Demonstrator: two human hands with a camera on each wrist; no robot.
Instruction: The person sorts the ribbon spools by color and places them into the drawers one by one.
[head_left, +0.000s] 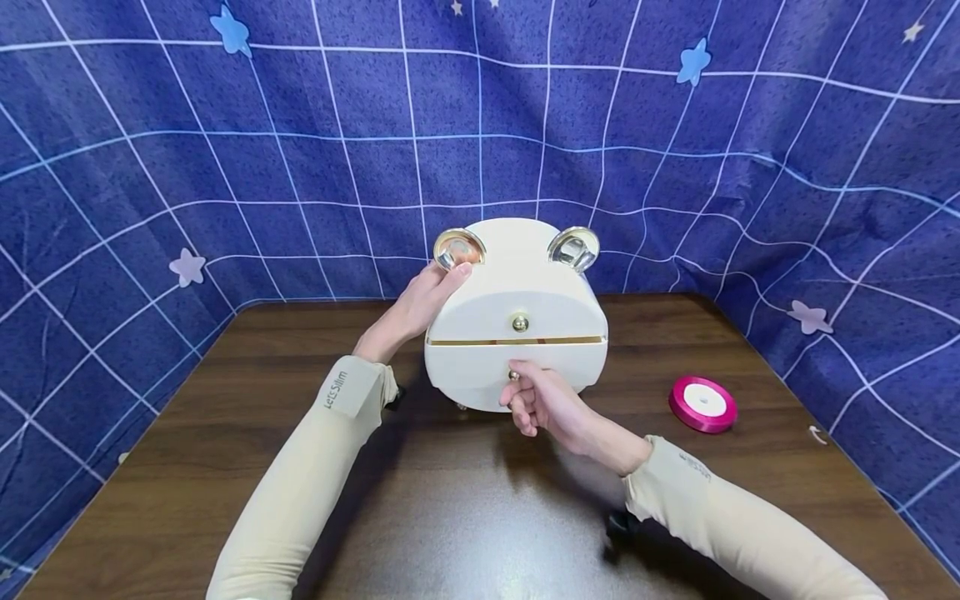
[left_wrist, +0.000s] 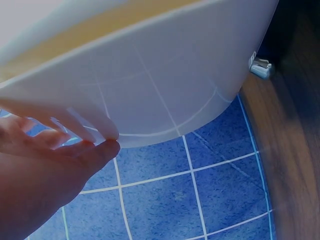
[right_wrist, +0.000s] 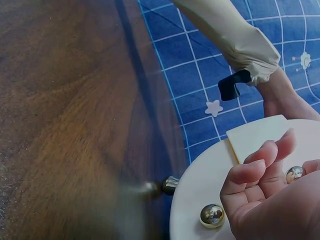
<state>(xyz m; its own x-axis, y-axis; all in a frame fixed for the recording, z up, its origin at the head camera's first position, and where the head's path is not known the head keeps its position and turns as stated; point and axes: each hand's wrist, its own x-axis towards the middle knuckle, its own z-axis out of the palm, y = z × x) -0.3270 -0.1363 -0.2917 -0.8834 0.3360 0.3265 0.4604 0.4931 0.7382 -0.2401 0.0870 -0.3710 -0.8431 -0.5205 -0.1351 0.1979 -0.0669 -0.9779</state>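
Observation:
A glossy white bear-shaped drawer box (head_left: 513, 250) with gold-rimmed ears stands on the table. Its middle drawer (head_left: 465, 358) sticks out a little, leaving a gap under the top drawer, whose gold knob (head_left: 521, 322) is free. With thumb and index finger, my right hand (head_left: 551, 404) pinches the middle drawer's knob (right_wrist: 295, 174); the other fingers hang loosely curled. Below it, the bottom knob (right_wrist: 212, 216) shows in the right wrist view. My left hand (head_left: 420, 304) rests against the box's upper left side, under an ear (head_left: 459, 248), its fingertips touching the shiny surface (left_wrist: 150, 100).
A spool of magenta ribbon (head_left: 703, 403) lies on the brown wooden table (head_left: 247, 417), right of the box. Blue gridded cloth (head_left: 360, 167) with stars hangs behind and at both sides. Small metal feet (left_wrist: 261, 67) carry the box. A small white scrap (head_left: 817, 435) lies near the right edge.

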